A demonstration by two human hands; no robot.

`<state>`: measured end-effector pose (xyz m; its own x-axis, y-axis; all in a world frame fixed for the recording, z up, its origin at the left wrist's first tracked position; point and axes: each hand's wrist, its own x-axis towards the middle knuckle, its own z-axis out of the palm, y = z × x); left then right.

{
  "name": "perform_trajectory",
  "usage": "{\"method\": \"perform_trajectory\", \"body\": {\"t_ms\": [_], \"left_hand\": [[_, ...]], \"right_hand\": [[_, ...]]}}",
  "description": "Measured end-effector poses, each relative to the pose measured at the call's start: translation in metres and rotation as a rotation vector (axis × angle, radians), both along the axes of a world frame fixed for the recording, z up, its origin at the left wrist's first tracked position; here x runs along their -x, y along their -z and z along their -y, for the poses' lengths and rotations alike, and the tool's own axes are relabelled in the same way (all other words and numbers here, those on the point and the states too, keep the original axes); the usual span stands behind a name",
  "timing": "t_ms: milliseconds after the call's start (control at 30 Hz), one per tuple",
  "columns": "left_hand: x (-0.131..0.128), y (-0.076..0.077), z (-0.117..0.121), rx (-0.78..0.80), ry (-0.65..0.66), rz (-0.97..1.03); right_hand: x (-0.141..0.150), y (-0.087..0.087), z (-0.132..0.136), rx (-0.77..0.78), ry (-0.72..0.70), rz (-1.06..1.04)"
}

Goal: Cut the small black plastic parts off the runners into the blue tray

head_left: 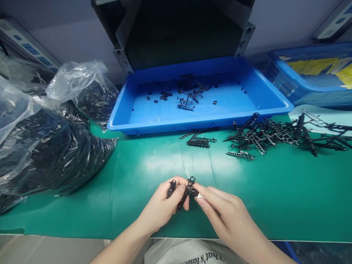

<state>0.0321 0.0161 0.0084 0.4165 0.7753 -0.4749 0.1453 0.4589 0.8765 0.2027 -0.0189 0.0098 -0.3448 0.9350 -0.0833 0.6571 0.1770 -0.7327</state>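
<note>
A green bench (pixel 145 157) lies before us. At its far edge we see one blue tray (pixel 170 126) with loose black bits (pixel 165 96) and frames inside; one blue basket (pixel 302 88) at the far right corner; and at least two clear bags (pixel 55 154) of what are probably black pieces along the left edge. Near the middle of the front edge, our left hand (pixel 158 209) and right hand (pixel 231 211) pinch black parts (pixel 190 185), fingers narrow.
</note>
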Motion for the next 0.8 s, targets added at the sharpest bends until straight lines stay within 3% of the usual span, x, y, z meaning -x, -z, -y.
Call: {"method": "perform_trajectory", "body": {"t_ms": [167, 433, 800], "left_hand": [[0.001, -0.002, 0.001, -0.093, 0.052, -0.072], [-0.005, -0.005, 0.006, -0.173, 0.022, -0.186], [-0.014, 0.002, 0.011, -0.119, -0.062, -0.16]], "right_hand": [[0.001, 0.002, 0.0, -0.016, -0.004, 0.008], [0.001, 0.002, 0.003, -0.103, 0.001, 0.011], [0.01, 0.014, 0.006, -0.355, 0.145, 0.091]]}}
